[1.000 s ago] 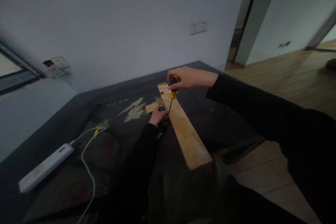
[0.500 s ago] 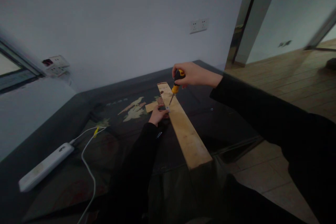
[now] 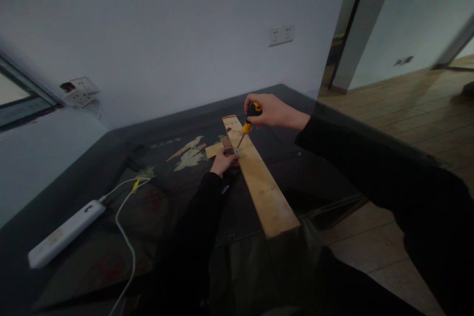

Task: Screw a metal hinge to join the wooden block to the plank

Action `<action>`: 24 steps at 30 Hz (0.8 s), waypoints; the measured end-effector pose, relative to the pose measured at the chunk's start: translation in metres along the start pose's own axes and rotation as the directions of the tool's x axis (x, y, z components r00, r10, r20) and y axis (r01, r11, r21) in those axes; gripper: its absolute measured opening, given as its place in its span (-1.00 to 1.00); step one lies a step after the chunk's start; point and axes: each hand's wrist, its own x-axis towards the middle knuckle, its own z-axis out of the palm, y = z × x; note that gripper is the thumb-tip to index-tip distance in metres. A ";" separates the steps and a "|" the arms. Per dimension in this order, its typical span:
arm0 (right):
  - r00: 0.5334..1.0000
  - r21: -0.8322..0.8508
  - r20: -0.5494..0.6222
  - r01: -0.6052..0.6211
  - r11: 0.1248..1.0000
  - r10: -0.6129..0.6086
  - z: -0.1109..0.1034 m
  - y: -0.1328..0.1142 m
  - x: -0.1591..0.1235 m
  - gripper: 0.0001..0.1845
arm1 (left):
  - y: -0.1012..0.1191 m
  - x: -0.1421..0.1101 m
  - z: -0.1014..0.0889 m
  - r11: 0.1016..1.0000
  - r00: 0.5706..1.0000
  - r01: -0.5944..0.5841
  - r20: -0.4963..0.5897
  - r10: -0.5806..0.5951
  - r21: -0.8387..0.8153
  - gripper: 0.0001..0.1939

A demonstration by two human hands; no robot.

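Note:
My right hand [image 3: 273, 110] is wrapped around the yellow-and-black handle of a screwdriver [image 3: 246, 127], which slants down to the left. The shaft's tip meets a small shiny metal piece [image 3: 237, 152] at the left edge of a long wooden board [image 3: 264, 186]. My left hand [image 3: 222, 161] is closed at that same edge, thumb and fingers pinching the metal piece against the board. Any screw under the tip is too small to make out. A short wooden piece [image 3: 214, 150] lies just beyond my left fingers, beside the board.
The board's near end juts past the front edge of the dark table [image 3: 192, 126]. A white power strip [image 3: 66, 233] with a white cable [image 3: 127, 237] lies at the left. Wall sockets [image 3: 281, 35] are behind, and tiled floor [image 3: 388, 108] is at the right.
My right hand and the screwdriver have come down slightly, and the tip now rests on the metal piece. My left hand and the board have stayed put.

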 end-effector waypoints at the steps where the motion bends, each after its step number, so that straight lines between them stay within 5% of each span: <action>1: 1.000 -0.002 -0.001 0.000 1.000 0.000 0.001 0.000 0.000 -0.73 | 0.000 0.000 0.000 1.000 1.000 -0.003 -0.002 0.003 0.001 -0.47; 11: 0.999 -0.011 0.049 -0.004 1.000 0.004 -0.001 -0.007 -0.001 -0.73 | -0.002 0.001 0.000 1.000 1.000 -0.005 0.001 0.005 0.014 -0.49; 15: 0.983 0.011 0.183 -0.028 1.000 0.025 -0.008 -0.013 0.008 -0.67 | -0.001 0.000 0.000 1.000 1.000 -0.007 -0.004 0.007 0.016 -0.47; 20: 0.902 0.067 0.431 -0.050 0.996 0.017 -0.018 -0.022 0.031 -0.59 | -0.002 -0.001 -0.002 1.000 1.000 -0.014 0.008 0.013 0.020 -0.47; 24: 0.895 -0.023 0.446 -0.018 1.000 0.026 -0.016 -0.031 0.050 -0.63 | -0.002 0.000 -0.003 1.000 1.000 -0.015 0.020 0.015 0.019 -0.49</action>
